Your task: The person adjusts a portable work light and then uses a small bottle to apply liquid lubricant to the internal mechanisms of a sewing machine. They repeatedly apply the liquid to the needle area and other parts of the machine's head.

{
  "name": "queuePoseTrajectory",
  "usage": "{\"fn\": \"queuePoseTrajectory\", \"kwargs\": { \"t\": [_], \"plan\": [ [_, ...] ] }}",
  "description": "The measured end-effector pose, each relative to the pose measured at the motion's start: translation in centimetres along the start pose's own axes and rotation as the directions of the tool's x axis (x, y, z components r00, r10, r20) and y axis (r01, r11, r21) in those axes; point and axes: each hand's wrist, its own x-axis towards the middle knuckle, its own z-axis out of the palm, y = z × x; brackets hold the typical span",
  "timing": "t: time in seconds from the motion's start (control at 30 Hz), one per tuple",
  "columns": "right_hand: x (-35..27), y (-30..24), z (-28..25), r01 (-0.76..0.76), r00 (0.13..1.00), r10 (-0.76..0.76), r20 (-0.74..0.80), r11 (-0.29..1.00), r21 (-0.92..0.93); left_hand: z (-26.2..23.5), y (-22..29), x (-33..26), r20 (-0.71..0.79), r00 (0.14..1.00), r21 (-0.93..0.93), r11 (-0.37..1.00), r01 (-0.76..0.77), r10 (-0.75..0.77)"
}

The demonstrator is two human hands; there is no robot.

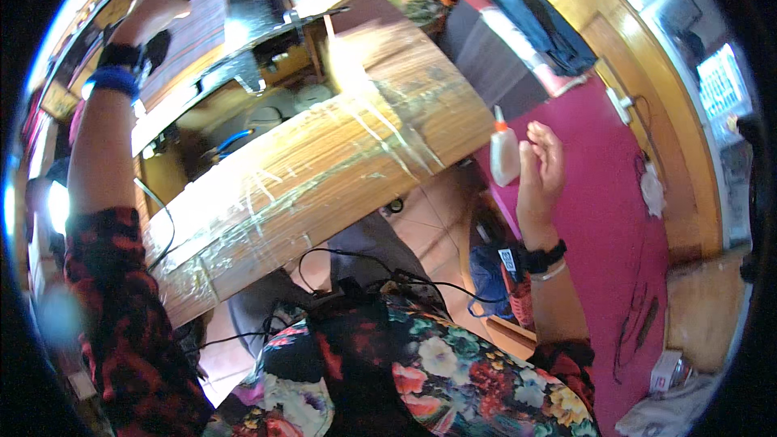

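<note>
My right hand (541,163) is raised beside the right edge of a wooden table (324,166) and grips a small white glue bottle (503,155) with an orange tip, held upright. My left hand (159,0) reaches far up to the upper left, onto a dark shelf with a pink patterned thing (194,32) just below it. Its fingers are curled over the shelf's edge, and what they touch is hidden. A black band and a blue band (113,79) sit on that wrist, a black band on the right wrist. The tabletop shows shiny streaks of clear tape.
A red cloth surface (603,202) stretches along the right, with a white plug block (619,105) and dark cords on it. Folded clothes (534,20) are piled at the top. Black cables (356,263) hang over my flowered lap. Blue and orange things lie on the floor below the table.
</note>
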Motion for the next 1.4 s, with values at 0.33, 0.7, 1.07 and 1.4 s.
{"fn": "queuePoseTrajectory", "kwargs": {
  "t": [0.33, 0.7, 1.07, 1.4],
  "plan": [
    [0.9, -11.3, 11.5, 0.145, 0.794, -0.133, 0.593, 0.989, 0.028, -3.7, 2.8, -0.7, 0.192, 0.978, 0.085, 0.994, 0.062, -0.077],
    [5.0, -12.9, 19.9, -0.044, 0.63, -0.05, 0.775, 0.994, 0.099, -0.9, 0.8, 0.1, 0.175, 0.983, 0.106, 0.992, -0.068, 0.049],
    [-6.4, -13.5, 6.1, -0.693, 0.53, 0.111, 0.841, 0.629, 0.354, -4.4, 3.8, -2.5, 0.192, 0.979, 0.027, 0.998, 0.062, -0.066],
    [-8.3, -9.7, 7.4, -0.721, 0.513, 0.145, 0.846, 0.608, 0.333, -3.6, 6.3, -8.1, 0.24, 0.955, 0.11, 0.982, 0.154, -0.176]
  ]
}}
